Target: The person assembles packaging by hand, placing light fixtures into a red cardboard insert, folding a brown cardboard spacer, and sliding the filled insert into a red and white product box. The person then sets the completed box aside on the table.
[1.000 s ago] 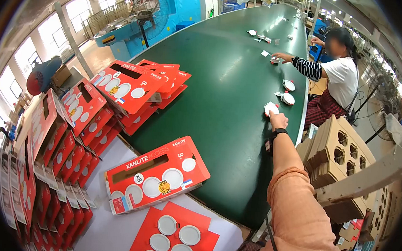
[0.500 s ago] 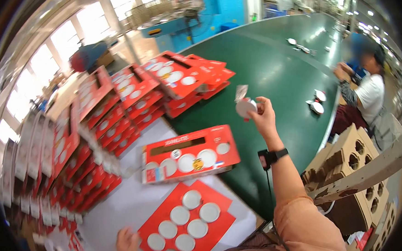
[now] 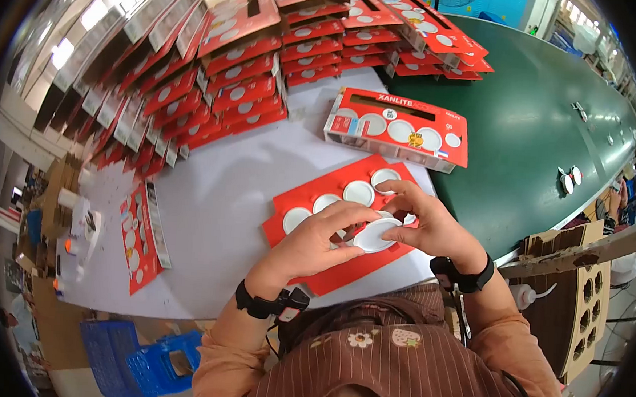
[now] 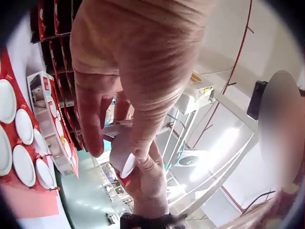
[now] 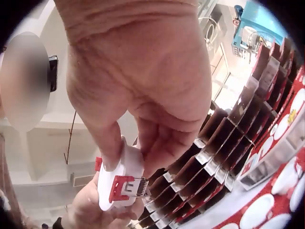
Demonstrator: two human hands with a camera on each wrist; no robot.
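Note:
A round white downlight with red clips is between both hands, over a red card sheet. My left hand pinches its near left edge with thumb and fingers. Opposite, my right hand grips the downlight from the right, thumb on the white face. The right wrist view shows the white body side-on, with a red clip and small metal pins. More white downlights sit in rows in the red sheet, some hidden behind the hands. A red XANLITE box lies just beyond.
Stacks of red boxes line the far left of the white table. A flat red carton lies at left. The green belt carries a few downlights. Brown cardboard inserts stand at right.
My right hand has picked a downlight off the green belt and brought it back over the red sheet. The left hand has come in to hold it too. The head view has turned left and down.

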